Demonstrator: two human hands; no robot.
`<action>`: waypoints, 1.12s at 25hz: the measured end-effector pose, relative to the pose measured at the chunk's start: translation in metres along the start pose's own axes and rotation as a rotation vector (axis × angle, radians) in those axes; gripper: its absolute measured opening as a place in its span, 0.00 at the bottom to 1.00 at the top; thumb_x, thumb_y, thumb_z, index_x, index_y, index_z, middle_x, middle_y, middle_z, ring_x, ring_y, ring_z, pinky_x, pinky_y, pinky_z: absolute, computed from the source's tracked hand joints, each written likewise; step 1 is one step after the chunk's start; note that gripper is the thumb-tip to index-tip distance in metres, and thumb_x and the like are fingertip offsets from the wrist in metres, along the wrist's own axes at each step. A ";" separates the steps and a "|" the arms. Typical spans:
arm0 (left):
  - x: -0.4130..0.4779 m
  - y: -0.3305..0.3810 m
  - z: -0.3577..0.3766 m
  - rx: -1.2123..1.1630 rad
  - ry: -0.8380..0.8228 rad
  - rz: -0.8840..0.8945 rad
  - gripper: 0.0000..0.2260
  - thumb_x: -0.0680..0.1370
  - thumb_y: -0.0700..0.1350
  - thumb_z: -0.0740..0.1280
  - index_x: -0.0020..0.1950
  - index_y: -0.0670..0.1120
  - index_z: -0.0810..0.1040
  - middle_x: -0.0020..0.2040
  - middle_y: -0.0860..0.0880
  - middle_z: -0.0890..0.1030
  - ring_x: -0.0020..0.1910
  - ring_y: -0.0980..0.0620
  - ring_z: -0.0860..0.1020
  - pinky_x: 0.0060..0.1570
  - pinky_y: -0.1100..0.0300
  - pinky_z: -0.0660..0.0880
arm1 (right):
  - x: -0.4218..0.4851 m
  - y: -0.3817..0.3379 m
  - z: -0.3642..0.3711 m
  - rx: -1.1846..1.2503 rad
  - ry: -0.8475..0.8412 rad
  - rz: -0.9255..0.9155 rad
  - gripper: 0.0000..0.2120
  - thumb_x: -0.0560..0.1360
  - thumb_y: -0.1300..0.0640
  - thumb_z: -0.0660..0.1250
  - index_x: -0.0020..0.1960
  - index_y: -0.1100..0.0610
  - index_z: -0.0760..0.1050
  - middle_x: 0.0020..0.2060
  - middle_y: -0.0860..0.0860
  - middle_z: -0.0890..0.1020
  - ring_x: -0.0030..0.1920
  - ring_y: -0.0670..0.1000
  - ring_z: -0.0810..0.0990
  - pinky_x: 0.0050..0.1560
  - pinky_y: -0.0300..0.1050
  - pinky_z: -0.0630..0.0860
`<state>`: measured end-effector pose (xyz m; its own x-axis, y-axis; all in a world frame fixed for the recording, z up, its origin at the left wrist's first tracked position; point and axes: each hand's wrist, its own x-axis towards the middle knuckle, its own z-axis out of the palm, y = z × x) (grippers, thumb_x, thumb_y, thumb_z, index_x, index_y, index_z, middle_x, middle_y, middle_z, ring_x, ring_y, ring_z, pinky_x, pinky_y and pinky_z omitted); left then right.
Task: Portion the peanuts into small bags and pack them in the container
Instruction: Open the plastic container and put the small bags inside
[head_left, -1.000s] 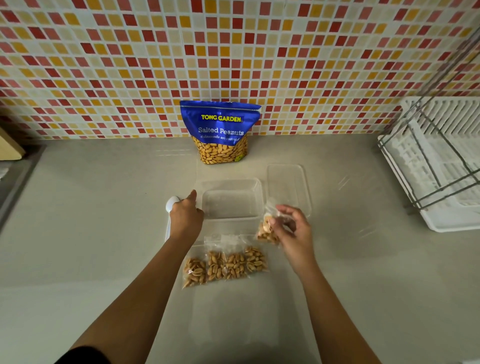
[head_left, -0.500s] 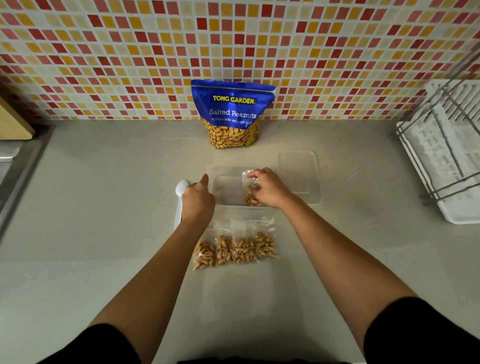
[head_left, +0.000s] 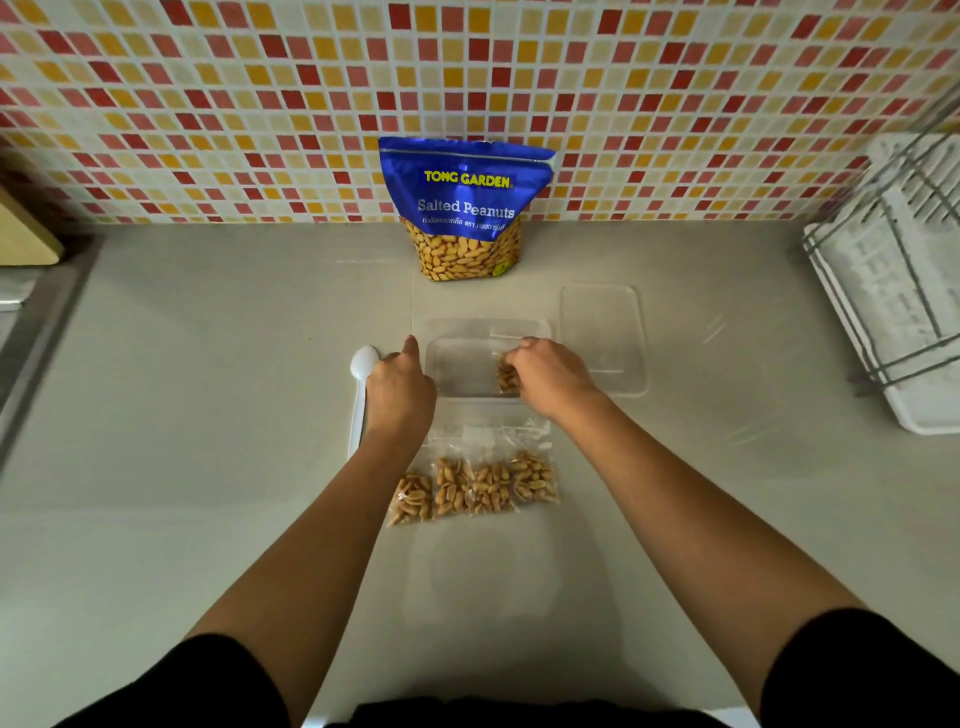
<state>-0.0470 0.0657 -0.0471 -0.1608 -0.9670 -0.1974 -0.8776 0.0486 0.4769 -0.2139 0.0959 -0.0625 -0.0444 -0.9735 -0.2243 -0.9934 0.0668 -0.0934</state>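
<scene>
Now the step in hand seems to be placing one filled small bag (head_left: 508, 375) into the container (head_left: 483, 328). To do it well, the person should lower the bag until it lies flat against the right wall, and only then loosen the fingers, so that room is left for the four other bags (head_left: 478, 486), which lie in a row on the counter just in front of the container.

The right hand (head_left: 550, 379) is over the right half of the container. Its fingers are curled down and pinch the top of the bag, and the peanuts show just below and left of the fingertips, inside the walls. Whether the bag touches the bottom, one cannot tell.

The left hand (head_left: 400, 395) rests beside the left wall, over the handle of a white spoon (head_left: 363, 361). One finger points forward and the others are curled under, so it is hidden whether they hold the spoon.
</scene>
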 end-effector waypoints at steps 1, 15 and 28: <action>-0.001 0.000 0.000 -0.003 -0.003 -0.002 0.23 0.76 0.33 0.58 0.71 0.40 0.64 0.42 0.44 0.67 0.40 0.44 0.72 0.43 0.51 0.75 | -0.001 -0.001 -0.001 0.024 0.015 -0.011 0.14 0.72 0.65 0.64 0.56 0.56 0.78 0.54 0.56 0.78 0.54 0.58 0.77 0.48 0.46 0.75; -0.088 -0.053 0.000 -0.019 -0.266 -0.171 0.24 0.74 0.47 0.65 0.69 0.46 0.64 0.60 0.38 0.72 0.57 0.37 0.74 0.55 0.51 0.71 | -0.125 -0.025 0.028 0.546 -0.056 0.411 0.24 0.74 0.50 0.66 0.66 0.55 0.64 0.57 0.59 0.72 0.56 0.61 0.74 0.55 0.48 0.71; -0.109 -0.062 -0.008 -0.392 -0.037 -0.172 0.06 0.73 0.39 0.69 0.45 0.49 0.78 0.33 0.53 0.77 0.38 0.50 0.80 0.38 0.63 0.74 | -0.145 -0.010 0.041 0.846 0.097 0.315 0.17 0.70 0.63 0.71 0.53 0.46 0.76 0.48 0.48 0.80 0.48 0.48 0.79 0.49 0.39 0.75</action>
<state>0.0286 0.1658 -0.0486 -0.0501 -0.9428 -0.3296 -0.6562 -0.2178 0.7225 -0.1931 0.2451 -0.0690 -0.3475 -0.8945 -0.2812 -0.5262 0.4342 -0.7312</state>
